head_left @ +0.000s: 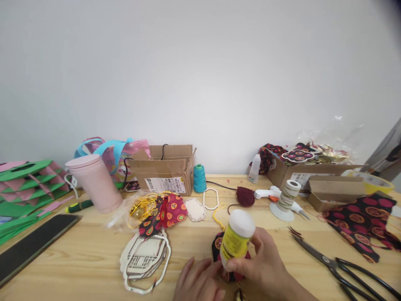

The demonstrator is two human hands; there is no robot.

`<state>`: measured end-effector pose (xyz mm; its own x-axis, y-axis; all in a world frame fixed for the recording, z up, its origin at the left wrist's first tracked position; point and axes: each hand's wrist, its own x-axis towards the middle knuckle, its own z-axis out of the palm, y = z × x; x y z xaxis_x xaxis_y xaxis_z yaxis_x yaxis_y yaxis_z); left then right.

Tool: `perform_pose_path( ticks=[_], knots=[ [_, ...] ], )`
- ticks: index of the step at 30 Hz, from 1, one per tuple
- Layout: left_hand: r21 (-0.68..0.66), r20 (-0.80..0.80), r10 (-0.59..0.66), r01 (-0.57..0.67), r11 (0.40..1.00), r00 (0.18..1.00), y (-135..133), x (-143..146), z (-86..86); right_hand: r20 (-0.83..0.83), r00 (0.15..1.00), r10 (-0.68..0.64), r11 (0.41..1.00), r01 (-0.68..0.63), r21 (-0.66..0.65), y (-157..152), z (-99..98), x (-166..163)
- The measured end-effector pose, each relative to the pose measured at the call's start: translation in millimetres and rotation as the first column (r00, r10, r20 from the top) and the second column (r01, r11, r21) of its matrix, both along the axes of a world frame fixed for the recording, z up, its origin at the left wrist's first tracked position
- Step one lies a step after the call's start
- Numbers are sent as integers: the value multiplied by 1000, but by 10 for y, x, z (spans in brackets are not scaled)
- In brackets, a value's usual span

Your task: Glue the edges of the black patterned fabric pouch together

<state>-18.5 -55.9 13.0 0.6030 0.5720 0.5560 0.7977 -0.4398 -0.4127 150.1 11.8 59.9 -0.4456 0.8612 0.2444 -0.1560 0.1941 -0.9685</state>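
Head view: right hand (266, 263) wraps a yellow glue bottle (235, 238), white base up, nozzle end down onto a dark patterned fabric piece (216, 244) lying on the table (94, 251) near the front edge. Right grip is closed round the bottle, thumb across its lower part. Left hand (199, 284) lies flat, fingers together and pressed on the table just beside the fabric piece, pinning its edge; it pinches nothing. Gluing looks underway, not finished: fabric is mostly hidden under bottle and hands, so how much is glued I cannot tell. A stack of wooden frames (144, 261) sits bare to the left, no fabric on it, so that part looks undone. Red fabric scraps (169, 211) and yellow cord (142, 207) lie behind the frames, a small cutout (194, 209) next to them. Scissors (338, 267) lie at right, well apart from the hands. Glue gun (269, 193) and ribbon spool (288, 198) sit behind, near a box (166, 169) and teal thread (199, 178). Pink cup (95, 182) at left.
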Motion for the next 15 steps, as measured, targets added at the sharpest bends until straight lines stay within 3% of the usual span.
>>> perform_pose_path(
  ticks=[6,11,15],
  knots=[
    [2,-19,-15,15,1000,1000,-5,-11,-4,-62,995,-76,997,73,-36,112,29,51],
    [-20,98,-28,30,999,995,-5,-44,-39,-253,952,-170,956,97,-277,225,-8,50],
    [-12,92,-36,37,999,995,8,-52,-28,-467,832,-300,835,-7,-550,311,37,101]
  ],
)
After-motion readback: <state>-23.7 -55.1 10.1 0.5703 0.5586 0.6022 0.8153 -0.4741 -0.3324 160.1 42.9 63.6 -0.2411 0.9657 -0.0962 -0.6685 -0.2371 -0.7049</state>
